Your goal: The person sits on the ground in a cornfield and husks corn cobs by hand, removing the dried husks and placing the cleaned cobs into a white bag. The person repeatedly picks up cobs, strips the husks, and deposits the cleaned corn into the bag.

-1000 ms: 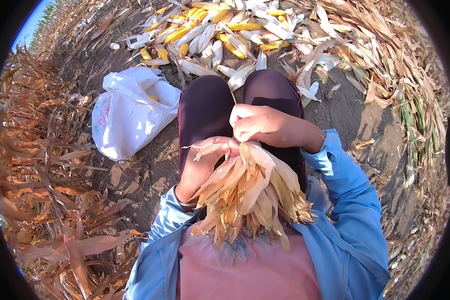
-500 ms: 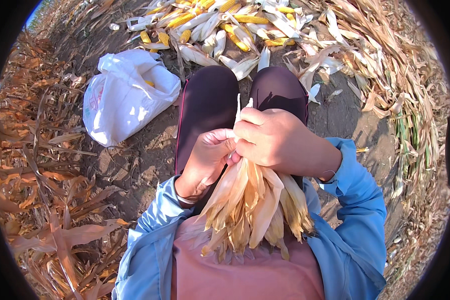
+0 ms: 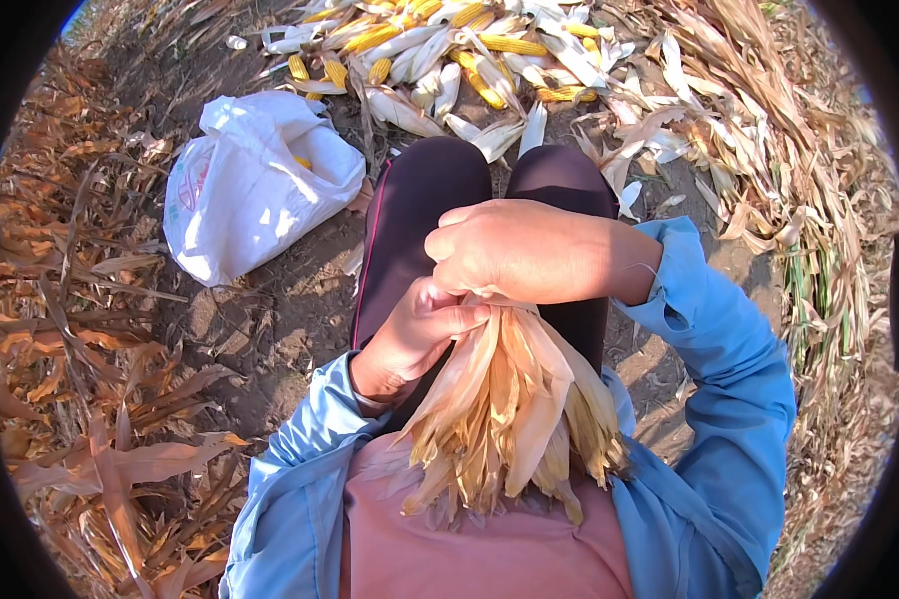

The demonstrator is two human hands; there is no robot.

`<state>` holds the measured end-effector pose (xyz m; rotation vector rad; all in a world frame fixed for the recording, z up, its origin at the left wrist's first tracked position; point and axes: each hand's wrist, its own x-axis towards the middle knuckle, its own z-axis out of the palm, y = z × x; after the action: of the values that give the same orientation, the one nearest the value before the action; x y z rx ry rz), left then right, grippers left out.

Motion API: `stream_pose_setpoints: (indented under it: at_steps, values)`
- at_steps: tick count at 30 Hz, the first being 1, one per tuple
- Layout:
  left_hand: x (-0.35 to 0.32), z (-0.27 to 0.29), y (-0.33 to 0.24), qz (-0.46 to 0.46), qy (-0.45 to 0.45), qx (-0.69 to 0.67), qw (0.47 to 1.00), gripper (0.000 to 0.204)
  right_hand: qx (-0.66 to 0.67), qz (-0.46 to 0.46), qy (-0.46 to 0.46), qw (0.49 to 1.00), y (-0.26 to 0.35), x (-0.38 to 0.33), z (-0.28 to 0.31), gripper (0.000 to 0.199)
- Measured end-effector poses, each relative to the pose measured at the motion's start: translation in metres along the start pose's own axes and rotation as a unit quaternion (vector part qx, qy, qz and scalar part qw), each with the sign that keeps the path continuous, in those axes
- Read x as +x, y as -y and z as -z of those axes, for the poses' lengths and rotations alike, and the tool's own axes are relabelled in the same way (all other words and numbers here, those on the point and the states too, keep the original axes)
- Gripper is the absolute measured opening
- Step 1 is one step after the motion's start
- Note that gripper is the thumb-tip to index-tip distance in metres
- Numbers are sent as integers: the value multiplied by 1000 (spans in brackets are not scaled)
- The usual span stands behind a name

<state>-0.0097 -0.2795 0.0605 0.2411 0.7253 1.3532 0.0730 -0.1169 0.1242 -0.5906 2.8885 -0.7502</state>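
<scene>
Dirt ground, husked cobs at twelve o'clock; my right hand and left hand both clench a corn ear over my lap, whose dry husk may tear short.

Bag left — cobs (piled) ahead

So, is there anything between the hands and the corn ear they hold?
Nothing visible. The right hand closes over the top of the ear and the left hand grips it from the side, both directly on the dry husks. The cob itself is hidden under them.
</scene>
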Motion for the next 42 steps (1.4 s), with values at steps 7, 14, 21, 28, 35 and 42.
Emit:
stream_pose_setpoints:
  at_steps: [7, 14, 21, 28, 35, 42]
  values:
    - [-1, 15, 8, 6, -12, 81, 997, 24, 234, -246, -71, 938, 6, -24, -12, 19]
    - [2, 22, 4, 42, 16, -98, 994, 26, 166, -154, -273, 935, 39, -32, -25, 10]
    - [-11, 19, -8, 57, -20, -48, 997, 20, 117, -29, -299, 947, 39, -34, -46, 9]
    - [-11, 16, -4, -39, -20, 132, 990, 8, 165, -114, -309, 930, 46, -36, -48, 22]
    - [4, 19, -7, -520, 30, 669, 530, 28, 322, -201, -272, 884, 34, -40, -52, 28]
    - [2, 20, -7, -551, 8, 726, 412, 25, 335, -191, -224, 895, 15, -29, -58, 14]
